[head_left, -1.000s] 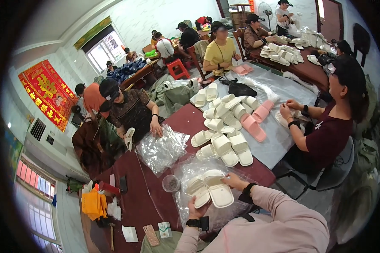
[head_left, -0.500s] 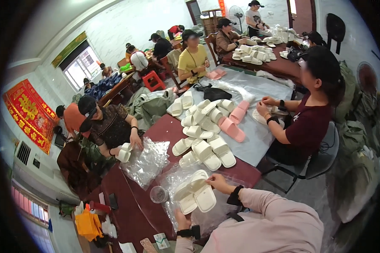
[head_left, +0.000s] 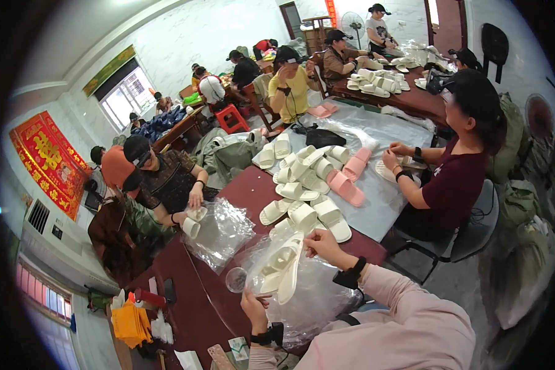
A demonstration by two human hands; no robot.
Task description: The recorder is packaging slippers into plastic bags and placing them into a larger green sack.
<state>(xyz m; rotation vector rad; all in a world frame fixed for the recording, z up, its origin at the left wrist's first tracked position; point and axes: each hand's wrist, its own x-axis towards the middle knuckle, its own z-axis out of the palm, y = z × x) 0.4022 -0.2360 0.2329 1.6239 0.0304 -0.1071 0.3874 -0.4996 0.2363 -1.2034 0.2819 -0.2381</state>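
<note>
A pair of cream slippers [head_left: 282, 266] is held up over clear plastic bags [head_left: 317, 296] near the table's front edge. The pair is tilted, with one sole turned partly edge-on. My left hand [head_left: 256, 313] grips the lower end from the left; its fingertips are partly hidden. At the upper right edge, the fingers of my right hand [head_left: 327, 246] pinch the slippers. Just beyond lies a pile of cream slippers [head_left: 305, 216], with pink slippers [head_left: 345, 187] at its right side.
A round clear container [head_left: 235, 279] stands left of my hands. Across the table, a person in dark clothes [head_left: 169, 179] handles a cream slipper by a plastic bag [head_left: 223, 229]. A person in maroon [head_left: 459, 172] works at the right. Orange cloth [head_left: 131, 324] lies at the lower left.
The slippers have turned from soles spread apart to a narrower, more edge-on position. My right hand has risen slightly to the right, and my left hand has shifted left.
</note>
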